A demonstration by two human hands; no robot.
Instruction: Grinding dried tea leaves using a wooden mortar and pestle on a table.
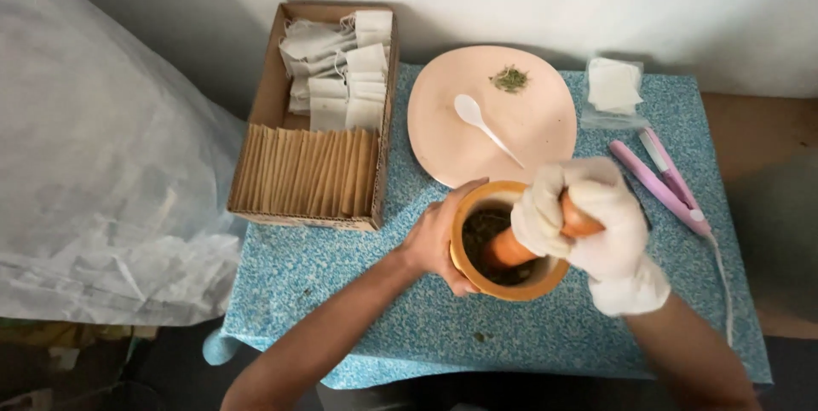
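A wooden mortar [477, 279] stands on the blue speckled table [341, 283], holding dark green dried herb. My left hand [439, 236], bare, wraps around the mortar's left side. My right hand [588, 219], in a white glove, grips a wooden pestle [511, 249] whose end is down in the herb. Behind the mortar lies a round pale pink plate [528, 134] with a white plastic spoon [481, 124] and a small pile of green herb [509, 79] on it.
A cardboard box [264, 100] at the left holds white tea-bag pouches and a row of brown paper sleeves. A pink sealing tool [665, 183] with a white cord lies at the right, beside a clear packet of white pouches [613, 87]. White sheeting [94, 172] covers the left.
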